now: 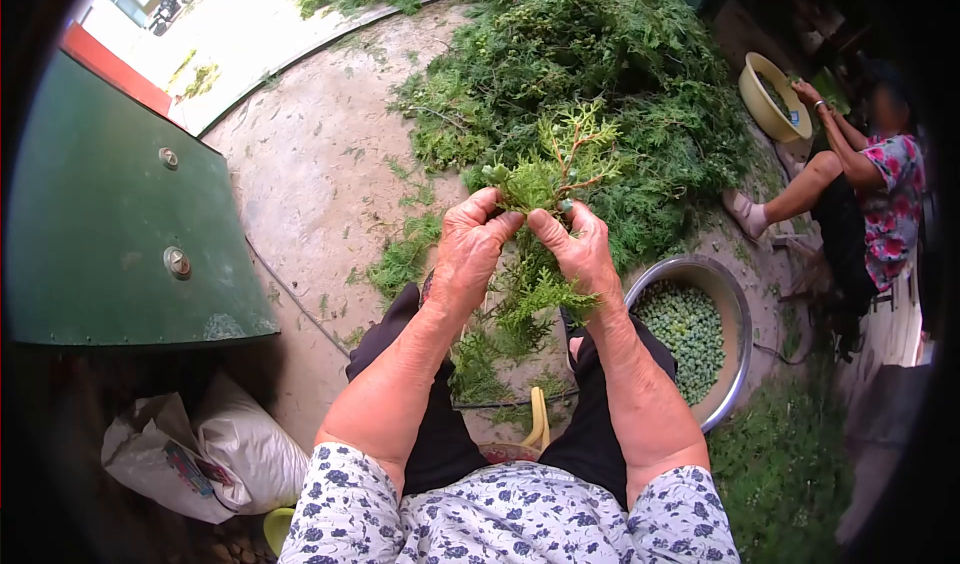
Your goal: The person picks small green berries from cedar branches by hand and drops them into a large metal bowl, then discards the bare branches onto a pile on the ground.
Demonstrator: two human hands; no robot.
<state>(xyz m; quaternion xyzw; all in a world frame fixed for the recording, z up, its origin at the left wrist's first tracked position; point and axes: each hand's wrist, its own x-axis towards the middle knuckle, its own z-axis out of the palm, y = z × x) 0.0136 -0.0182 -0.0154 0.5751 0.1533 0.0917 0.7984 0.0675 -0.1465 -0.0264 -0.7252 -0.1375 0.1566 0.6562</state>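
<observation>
A leafy green arborvitae sprig (545, 179) with reddish-brown twigs is up in front of me, between my two hands. My left hand (468, 249) pinches its left side between thumb and fingers. On the other side, my right hand (582, 259) has its thumb and fingers closed on the same sprig, with a small bluish-green cone beside the fingertips. Just to the right of my right forearm is a metal basin (741, 314) holding a heap of small pale green cones (685, 339). More green foliage hangs below my hands, between my knees.
A large pile of cut branches (610, 74) covers the floor ahead. At right, a seated person (880, 174) handles a yellow basin (762, 114). A green metal door (120, 214) stands at left, above white sacks (240, 439). A cable (300, 304) crosses the floor.
</observation>
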